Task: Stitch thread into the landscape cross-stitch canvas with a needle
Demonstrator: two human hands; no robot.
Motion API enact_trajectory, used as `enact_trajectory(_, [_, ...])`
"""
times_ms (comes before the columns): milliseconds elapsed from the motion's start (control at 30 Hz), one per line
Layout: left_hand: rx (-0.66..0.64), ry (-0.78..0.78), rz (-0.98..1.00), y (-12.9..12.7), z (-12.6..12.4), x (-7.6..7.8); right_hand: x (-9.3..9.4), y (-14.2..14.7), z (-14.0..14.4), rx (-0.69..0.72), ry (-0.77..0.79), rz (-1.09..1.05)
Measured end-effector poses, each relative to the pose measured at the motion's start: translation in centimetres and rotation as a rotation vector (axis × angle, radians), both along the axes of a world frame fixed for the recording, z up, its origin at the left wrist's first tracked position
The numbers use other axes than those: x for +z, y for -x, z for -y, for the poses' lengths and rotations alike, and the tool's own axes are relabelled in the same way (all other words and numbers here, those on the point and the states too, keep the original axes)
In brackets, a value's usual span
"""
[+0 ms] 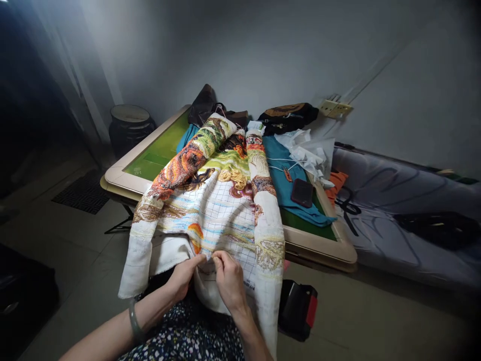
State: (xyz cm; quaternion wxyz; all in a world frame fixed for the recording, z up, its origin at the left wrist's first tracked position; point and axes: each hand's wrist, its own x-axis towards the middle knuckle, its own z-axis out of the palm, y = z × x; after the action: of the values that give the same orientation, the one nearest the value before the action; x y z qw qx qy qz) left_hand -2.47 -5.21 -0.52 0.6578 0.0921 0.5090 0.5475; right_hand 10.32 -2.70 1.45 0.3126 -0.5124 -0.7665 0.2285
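A large cross-stitch cloth [221,210] with a printed grid and coloured stitching runs from the table down to my lap. Its sides are rolled into a left roll [184,165] and a right roll [267,228]. My left hand [183,277] is closed on the near part of the cloth, thumb on top, other fingers mostly hidden under it. Close beside it, my right hand [231,281] is pinched at the cloth's surface; whatever is between its fingertips is too small to make out. An orange stitched patch [195,234] lies just beyond the hands. Yellow thread [233,176] rests on the cloth farther off.
Under the cloth stands a table [124,176] with a green top and pale rim. On it are teal fabric [280,155], a dark phone [301,193], crumpled white plastic [304,150] and a black bag [289,116]. Stacked stools [130,125] stand left; a black-and-red object [298,310] is on the floor.
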Motion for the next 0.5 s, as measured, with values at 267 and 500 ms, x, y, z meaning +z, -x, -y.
enact_trajectory(267, [-0.385, 0.053, -0.431, 3.8, 4.8, -0.1, -1.1, 0.1, 1.0, -0.089, 0.145, -0.187])
enact_trajectory(500, [-0.591, -0.200, -0.646, 3.6, 4.6, 5.1, -1.4, 0.1, 1.7, -0.100, 0.199, -0.267])
